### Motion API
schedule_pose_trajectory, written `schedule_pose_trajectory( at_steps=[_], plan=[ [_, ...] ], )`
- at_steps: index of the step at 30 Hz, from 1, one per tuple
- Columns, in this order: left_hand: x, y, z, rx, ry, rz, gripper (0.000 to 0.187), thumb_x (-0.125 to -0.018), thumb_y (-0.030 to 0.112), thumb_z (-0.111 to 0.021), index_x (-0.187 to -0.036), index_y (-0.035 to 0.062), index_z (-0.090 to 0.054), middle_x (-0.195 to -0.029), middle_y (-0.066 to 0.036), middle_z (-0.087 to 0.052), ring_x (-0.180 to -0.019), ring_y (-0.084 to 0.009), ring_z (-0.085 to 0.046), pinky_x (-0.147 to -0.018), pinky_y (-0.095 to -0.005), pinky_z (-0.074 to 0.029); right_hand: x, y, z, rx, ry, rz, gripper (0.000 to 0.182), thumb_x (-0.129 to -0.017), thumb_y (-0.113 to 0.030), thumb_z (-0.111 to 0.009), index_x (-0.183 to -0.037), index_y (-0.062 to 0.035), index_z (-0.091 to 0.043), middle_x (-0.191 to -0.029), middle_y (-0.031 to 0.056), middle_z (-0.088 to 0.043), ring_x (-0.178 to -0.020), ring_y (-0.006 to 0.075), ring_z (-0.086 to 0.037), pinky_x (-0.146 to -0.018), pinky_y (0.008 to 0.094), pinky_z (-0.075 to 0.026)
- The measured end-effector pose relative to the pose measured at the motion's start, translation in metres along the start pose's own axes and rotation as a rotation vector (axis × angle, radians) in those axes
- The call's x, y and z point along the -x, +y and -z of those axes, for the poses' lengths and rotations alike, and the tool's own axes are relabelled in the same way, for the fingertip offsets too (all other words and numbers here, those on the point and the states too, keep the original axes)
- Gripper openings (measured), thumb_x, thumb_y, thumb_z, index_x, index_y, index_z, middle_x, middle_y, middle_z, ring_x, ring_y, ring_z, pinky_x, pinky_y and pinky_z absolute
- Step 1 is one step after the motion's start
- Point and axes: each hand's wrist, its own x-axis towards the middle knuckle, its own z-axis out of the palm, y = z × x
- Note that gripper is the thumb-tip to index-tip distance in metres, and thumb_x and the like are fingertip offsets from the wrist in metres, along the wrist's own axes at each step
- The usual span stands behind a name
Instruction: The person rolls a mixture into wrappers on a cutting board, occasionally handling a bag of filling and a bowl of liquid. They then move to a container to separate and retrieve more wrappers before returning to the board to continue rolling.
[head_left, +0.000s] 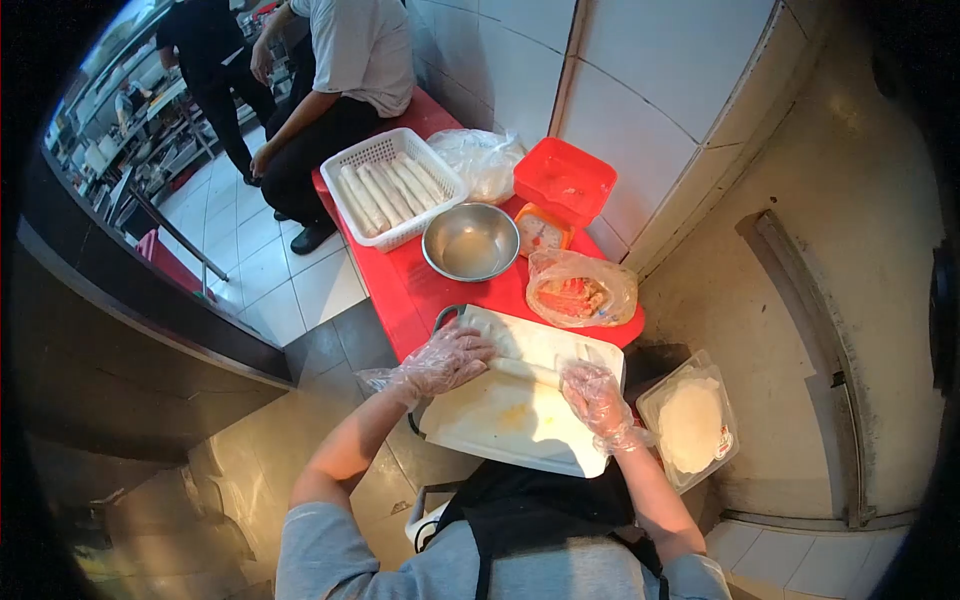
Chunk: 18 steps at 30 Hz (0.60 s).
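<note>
A pale, uncooked spring roll (527,373) lies across a white cutting board (480,425) in front of me. My left hand (447,361), in a clear plastic glove, has its fingers closed over the roll's left end. At the other end, my right hand (594,400), gloved the same way, is curled around the roll. Both hands rest low over the board, and the fingertips are partly hidden. A yellowish smear (516,415) marks the board just below the roll.
On the red table (400,312) stand a white basket (447,207) of several rolls, a metal bowl (470,242), a plastic bag (480,160), a scale (541,232) under a red tub (565,180), and a bag of orange filling (570,298). Right: white wrappers (690,425). Two people (355,60) are behind.
</note>
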Motion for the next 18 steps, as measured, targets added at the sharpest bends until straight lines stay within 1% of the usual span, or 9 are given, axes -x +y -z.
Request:
schedule_pose_trajectory(
  at_steps=[3, 6, 7, 9, 13, 15, 16, 17, 18],
  plan=[
    [-0.001, -0.014, 0.008, 0.027, -0.059, -0.004, 0.046, -0.104, 0.037, -0.034, -0.141, 0.0175, -0.051, -0.151, -0.005, -0.046, -0.145, -0.0380, -0.029, -0.122, -0.0579, -0.006, -0.004, 0.005, 0.015, 0.069, -0.239, -0.070, 0.029, -0.094, -0.014, -0.060, -0.119, -0.0039, -0.066, -0.130, 0.0176, -0.062, -0.130, 0.0343, -0.052, -0.111, 0.0479, -0.036],
    [-0.007, -0.033, 0.004, 0.000, -0.078, 0.053, 0.050, -0.106, 0.041, -0.023, -0.141, 0.0211, -0.053, -0.155, 0.000, -0.042, -0.151, -0.0363, -0.016, -0.123, -0.0549, 0.001, -0.006, 0.024, 0.014, -0.161, -0.302, -0.053, 0.043, -0.100, -0.027, -0.049, -0.138, -0.0076, -0.055, -0.148, 0.0127, -0.050, -0.144, 0.0285, -0.036, -0.120, 0.0468, -0.020],
    [-0.009, -0.033, 0.009, -0.039, -0.142, 0.072, 0.051, -0.106, 0.041, -0.021, -0.147, 0.0220, -0.046, -0.158, 0.001, -0.037, -0.152, -0.0360, -0.013, -0.123, -0.0550, 0.002, -0.010, 0.022, 0.018, -0.096, -0.336, -0.054, 0.044, -0.101, -0.028, -0.047, -0.139, -0.0071, -0.054, -0.149, 0.0124, -0.048, -0.145, 0.0282, -0.036, -0.120, 0.0471, -0.019],
    [-0.014, -0.034, 0.014, -0.046, -0.180, 0.100, 0.053, -0.106, 0.041, -0.020, -0.149, 0.0202, -0.043, -0.159, 0.002, -0.034, -0.152, -0.0365, -0.011, -0.122, -0.0553, 0.002, -0.022, 0.015, 0.028, 0.028, -0.406, -0.057, 0.047, -0.102, -0.031, -0.043, -0.141, -0.0062, -0.051, -0.153, 0.0119, -0.043, -0.145, 0.0276, -0.034, -0.121, 0.0475, -0.017],
    [-0.027, -0.031, 0.022, -0.114, -0.273, 0.234, 0.054, -0.105, 0.041, -0.025, -0.149, 0.0146, -0.041, -0.159, -0.004, -0.033, -0.151, -0.0379, -0.014, -0.122, -0.0566, -0.001, -0.034, 0.035, 0.015, 0.187, -0.387, 0.007, 0.047, -0.100, -0.033, -0.046, -0.139, -0.0066, -0.053, -0.154, 0.0108, -0.042, -0.146, 0.0275, -0.033, -0.121, 0.0496, -0.016],
    [-0.022, -0.021, 0.018, -0.263, -0.081, 0.153, 0.049, -0.102, 0.036, -0.037, -0.145, 0.0146, -0.045, -0.157, -0.010, -0.036, -0.148, -0.0400, -0.022, -0.121, -0.0578, -0.006, -0.035, 0.038, 0.010, 0.260, -0.325, 0.005, 0.047, -0.100, -0.034, -0.047, -0.136, -0.0065, -0.055, -0.152, 0.0106, -0.044, -0.145, 0.0283, -0.034, -0.122, 0.0506, -0.015],
    [-0.019, -0.009, 0.021, -0.336, 0.016, 0.113, 0.047, -0.100, 0.034, -0.043, -0.144, 0.0146, -0.047, -0.155, -0.013, -0.038, -0.147, -0.0411, -0.027, -0.121, -0.0584, -0.009, -0.039, 0.021, 0.017, 0.297, -0.281, 0.045, 0.045, -0.098, -0.033, -0.050, -0.133, -0.0062, -0.057, -0.150, 0.0115, -0.047, -0.143, 0.0295, -0.037, -0.121, 0.0504, -0.018],
    [-0.017, 0.006, 0.022, -0.213, 0.107, 0.066, 0.047, -0.098, 0.029, -0.052, -0.141, 0.0109, -0.048, -0.154, -0.018, -0.038, -0.145, -0.0393, -0.032, -0.120, -0.0583, -0.016, -0.038, 0.001, 0.025, 0.333, -0.236, 0.084, 0.043, -0.097, -0.031, -0.054, -0.131, -0.0060, -0.059, -0.147, 0.0123, -0.050, -0.140, 0.0308, -0.041, -0.119, 0.0502, -0.022],
    [-0.012, 0.016, 0.009, -0.154, 0.104, 0.001, 0.047, -0.097, 0.028, -0.054, -0.141, 0.0102, -0.048, -0.153, -0.019, -0.038, -0.144, -0.0389, -0.033, -0.118, -0.0585, -0.020, -0.037, -0.014, 0.025, 0.365, -0.195, 0.120, 0.041, -0.095, -0.030, -0.057, -0.128, -0.0057, -0.061, -0.144, 0.0132, -0.053, -0.137, 0.0320, -0.044, -0.118, 0.0500, -0.025]
  ],
)
